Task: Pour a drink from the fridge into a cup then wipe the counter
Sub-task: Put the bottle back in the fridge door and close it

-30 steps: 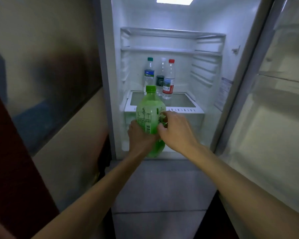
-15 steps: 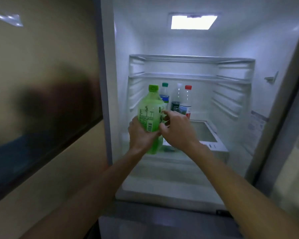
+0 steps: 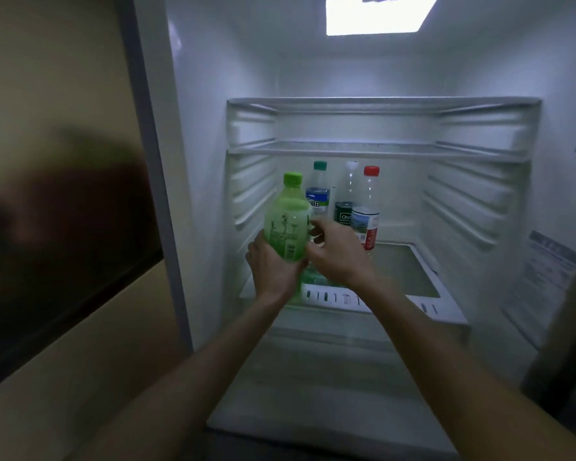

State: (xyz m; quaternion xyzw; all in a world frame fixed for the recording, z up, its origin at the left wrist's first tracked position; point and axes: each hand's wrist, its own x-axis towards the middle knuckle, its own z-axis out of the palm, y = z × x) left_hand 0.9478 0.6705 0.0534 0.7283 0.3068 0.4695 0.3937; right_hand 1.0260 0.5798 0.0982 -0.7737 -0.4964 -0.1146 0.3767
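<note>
The left hand (image 3: pixel 273 269) grips the lower half of the green plastic drink bottle (image 3: pixel 286 224). The right hand (image 3: pixel 338 256) holds its right side with curled fingers. The bottle stands nearly upright above the front left corner of the white fridge shelf (image 3: pixel 426 294), in front of three clear water bottles (image 3: pixel 366 211).

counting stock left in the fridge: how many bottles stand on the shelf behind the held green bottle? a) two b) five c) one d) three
d: a teal-capped bottle, a white-capped bottle and a red-capped bottle stand behind the green bottle.
</note>
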